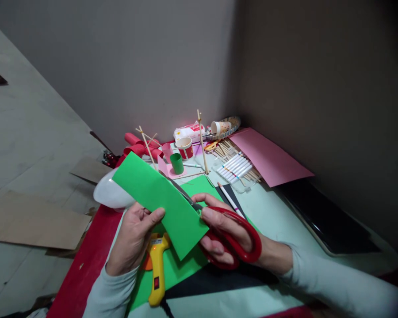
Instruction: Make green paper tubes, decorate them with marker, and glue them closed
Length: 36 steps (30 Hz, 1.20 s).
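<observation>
My left hand (135,234) pinches a strip of green paper (159,198) by its lower left edge, thumb on top. A pair of red-handled scissors (248,236) is in my right hand (225,221), fingers through the loops. The scissors' blades lie along the strip's upper right edge, pointing away to the left. How far apart the blades are is hard to make out. Beneath the strip is a larger green sheet (182,269) on black paper (219,282). A yellow glue gun (157,274) rests on the green sheet, close to my left hand.
At the back stand a paper cup (185,149), a green paper tube (177,164) and wooden sticks (203,145). White markers (234,168), a pencil (230,198) and pink card (272,157) lie to the right, near a dark flat panel (328,216). Red rolls (135,143) sit back left.
</observation>
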{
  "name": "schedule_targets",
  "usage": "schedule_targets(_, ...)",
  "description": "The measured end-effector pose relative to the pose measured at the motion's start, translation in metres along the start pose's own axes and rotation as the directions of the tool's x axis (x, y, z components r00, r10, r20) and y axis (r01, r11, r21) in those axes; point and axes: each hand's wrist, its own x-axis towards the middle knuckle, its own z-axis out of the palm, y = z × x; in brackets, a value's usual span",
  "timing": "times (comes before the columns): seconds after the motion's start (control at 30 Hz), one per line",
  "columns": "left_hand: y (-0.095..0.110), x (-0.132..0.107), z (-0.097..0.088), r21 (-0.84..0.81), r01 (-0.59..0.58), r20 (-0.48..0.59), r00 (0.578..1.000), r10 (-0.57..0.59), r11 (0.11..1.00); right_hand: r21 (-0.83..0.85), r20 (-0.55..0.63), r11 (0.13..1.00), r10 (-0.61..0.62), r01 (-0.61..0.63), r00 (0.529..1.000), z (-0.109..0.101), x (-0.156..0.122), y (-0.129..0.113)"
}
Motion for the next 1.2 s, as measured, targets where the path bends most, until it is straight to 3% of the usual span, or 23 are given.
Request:
schedule_targets(0.13,-0.002,-0.001,0.0,0.015,-0.001,0.001,1.0,0.001,1.0,0.031,0.046,0.999,0.027,-0.029,0.999,-0.003,0.002,0.001)
schedule_targets(0.37,-0.004,-0.003,-0.001,0.014,-0.012,0.004,1.0,0.012,1.0,0.012,-0.051,1.0,0.019,-0.018,0.999,0.003,-0.001,-0.003)
schedule_targets(0.7,-0.007,-0.006,0.002,0.021,0.0,0.03,1.0,0.0,1.0,0.041,0.066,0.999,-0.018,0.016,0.998,0.0,0.003,-0.001)
schedule_targets(1.03,-0.006,-0.009,0.004,0.015,0.046,0.017,0.999,-0.046,0.999,-0.008,-0.01,1.0,-0.008,0.008,1.0,0.002,0.0,-0.002)
schedule_targets(1.2,-0.005,-0.011,0.011,-0.015,0.047,0.011,0.999,-0.047,0.999,0.021,0.03,0.999,-0.03,0.029,0.999,0.002,0.001,-0.002)
